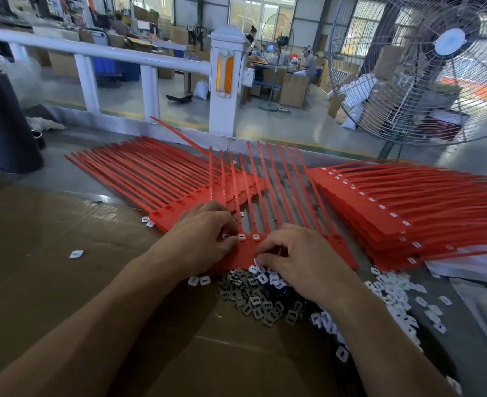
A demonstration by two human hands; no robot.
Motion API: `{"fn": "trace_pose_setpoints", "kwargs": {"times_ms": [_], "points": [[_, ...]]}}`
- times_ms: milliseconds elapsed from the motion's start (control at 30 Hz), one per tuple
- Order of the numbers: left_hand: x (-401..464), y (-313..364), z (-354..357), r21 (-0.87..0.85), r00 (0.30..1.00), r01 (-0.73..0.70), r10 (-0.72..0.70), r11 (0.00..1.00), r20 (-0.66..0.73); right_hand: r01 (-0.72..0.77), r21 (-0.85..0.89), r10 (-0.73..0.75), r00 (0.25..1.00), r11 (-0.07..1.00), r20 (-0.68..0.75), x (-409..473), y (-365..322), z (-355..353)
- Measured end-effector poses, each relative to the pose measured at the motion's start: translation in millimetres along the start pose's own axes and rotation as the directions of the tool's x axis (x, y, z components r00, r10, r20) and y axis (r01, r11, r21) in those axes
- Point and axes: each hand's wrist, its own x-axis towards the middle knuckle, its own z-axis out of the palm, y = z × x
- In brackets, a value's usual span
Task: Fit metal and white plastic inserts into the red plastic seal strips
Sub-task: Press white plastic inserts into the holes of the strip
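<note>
A joined row of red seal strips [338,242] lies in front of me, its tails fanning away. Two of its sockets near the left show white inserts [256,236]. My left hand [205,236] rests on the row's left part, fingertips pressing at a white insert there. My right hand [296,253] lies curled on the row's lower edge, fingertips touching white inserts; whether it holds one I cannot tell. A heap of grey metal inserts [260,299] lies just below the hands. Loose white plastic inserts [400,290] spread to the right.
A stack of strips with bare sockets [162,179] lies at the left, a stack with white inserts fitted [408,207] at the right. Brown cardboard [64,253] covers the near table. A dark cylinder [4,116] stands far left; a big fan [425,67] far right.
</note>
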Motion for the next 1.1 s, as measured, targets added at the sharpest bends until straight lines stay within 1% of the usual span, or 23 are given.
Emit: {"fn": "trace_pose_setpoints", "kwargs": {"times_ms": [167,233,300,400,467,567,667,767,900,1000,1100], "points": [[-0.2,0.0,0.2,0.007,1.0,-0.006,0.006,1.0,-0.007,0.0,-0.037,0.001,1.0,0.999,0.028,-0.6,-2.9,0.7],[-0.6,0.5,0.1,0.004,1.0,-0.012,0.012,1.0,-0.02,-0.014,-0.02,0.014,1.0,1.0,0.015,-1.7,-3.1,0.9],[-1.1,1.3,-0.8,0.001,0.999,-0.028,0.028,1.0,-0.044,-0.037,0.061,0.04,0.999,0.997,-0.035,-2.3,-3.1,0.5],[-1.7,3.9,-2.3,-0.014,0.991,-0.085,0.083,0.996,-0.106,-0.048,0.233,0.082,0.987,0.971,-0.14,-1.7,-4.3,-0.2],[-1.9,5.8,-2.0,-0.07,0.982,-0.138,0.128,0.988,-0.139,-0.037,0.279,0.093,0.977,0.959,-0.192,-1.3,-6.0,1.4],[-1.7,8.6,1.1,-0.133,0.967,-0.221,0.2,0.966,-0.155,-0.033,0.347,0.119,0.966,0.937,-0.229,-0.5,-7.4,4.3],[-2.8,12.3,2.7,-0.19,0.946,-0.295,0.259,0.936,-0.192,-0.039,0.435,0.144,0.966,0.9,-0.212,0.2,-7.7,5.2],[-2.9,15.1,2.3,-0.205,0.925,-0.342,0.292,0.917,-0.242,-0.03,0.524,0.145,0.973,0.851,-0.18,0.6,-7.5,5.0],[-3.1,15.2,1.7,-0.24,0.911,-0.377,0.312,0.894,-0.27,-0.057,0.668,0.167,0.981,0.742,-0.101,1.5,-5.6,3.6],[-4.3,15.9,0.0,-0.239,0.896,-0.406,0.333,0.882,-0.293,-0.061,0.728,0.167,0.983,0.683,-0.074,2.5,-4.6,4.2],[-3.7,16.0,-2.0,-0.207,0.89,-0.417,0.351,0.885,-0.29,-0.047,0.748,0.152,0.986,0.662,-0.073,3.1,-4.0,5.0]]}}
